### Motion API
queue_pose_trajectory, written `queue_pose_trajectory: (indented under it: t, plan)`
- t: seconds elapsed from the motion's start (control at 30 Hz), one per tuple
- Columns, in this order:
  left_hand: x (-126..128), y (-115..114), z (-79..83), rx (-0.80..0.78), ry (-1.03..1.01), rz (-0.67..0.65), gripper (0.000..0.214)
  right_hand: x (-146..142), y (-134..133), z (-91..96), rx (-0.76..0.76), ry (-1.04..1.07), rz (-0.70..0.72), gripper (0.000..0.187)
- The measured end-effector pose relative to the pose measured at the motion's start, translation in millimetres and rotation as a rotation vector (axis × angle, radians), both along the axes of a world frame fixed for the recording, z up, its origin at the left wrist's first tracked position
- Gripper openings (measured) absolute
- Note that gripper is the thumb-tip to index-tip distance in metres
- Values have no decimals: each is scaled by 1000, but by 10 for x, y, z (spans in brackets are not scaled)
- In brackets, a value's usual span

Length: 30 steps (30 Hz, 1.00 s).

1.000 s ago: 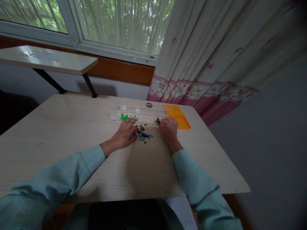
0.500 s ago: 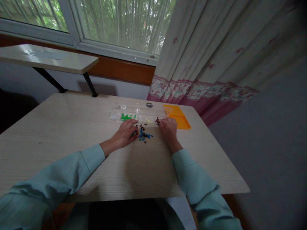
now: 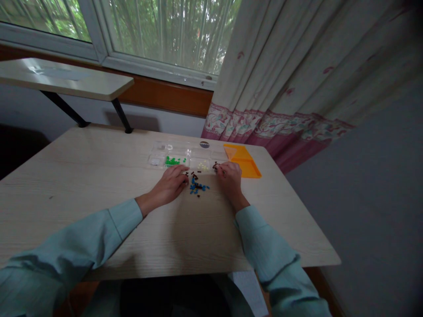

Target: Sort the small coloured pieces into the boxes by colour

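A small pile of blue and dark brown pieces (image 3: 199,187) lies on the table, too small to name exactly. At its left edge is my left hand (image 3: 170,182), palm down, with index finger and thumb apart and a few brown pieces by the fingertips. Behind the pile lies a clear compartment tray (image 3: 158,149). Green pieces (image 3: 172,161) fill one front compartment and pale yellow pieces (image 3: 203,166) another. My right hand (image 3: 230,176) is over the right front compartment, fingers pinched together beside brown pieces (image 3: 216,166) there; whatever they hold is hidden.
An orange open tray (image 3: 249,168) lies right of the clear one. A dark round spot (image 3: 204,144) shows at the clear tray's back edge. A raised white shelf (image 3: 66,79) stands at the back left of the wooden table (image 3: 99,176). A curtain (image 3: 264,88) hangs behind.
The view has shifted slightly, moving everything a little left. My left fingers have drawn back slightly from the pile. My right hand stays at the right front compartment.
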State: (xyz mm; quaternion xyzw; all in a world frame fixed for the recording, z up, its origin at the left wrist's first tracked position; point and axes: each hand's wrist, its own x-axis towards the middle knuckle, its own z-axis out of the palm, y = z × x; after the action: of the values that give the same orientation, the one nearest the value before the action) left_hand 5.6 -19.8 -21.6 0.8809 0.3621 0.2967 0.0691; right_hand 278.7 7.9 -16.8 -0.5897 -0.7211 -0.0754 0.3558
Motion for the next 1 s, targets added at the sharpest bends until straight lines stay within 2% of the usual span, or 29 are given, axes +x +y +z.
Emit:
queue_pose_trajectory:
  t: [0.27,0.43,0.57,1.0]
  plan:
    - [-43,-4,44,27,-3,19,13,1,0,3,12,-11,11,24]
    - [-72,-6,59,39,33,110,23,-15,-11,16,13,7,29,26]
    - [-59,-29,92,38,59,166,22,-19,-14,17,7,5,35,26]
    - [-51,8,43,61,48,119,14,-6,-3,-9,2,9,31,24]
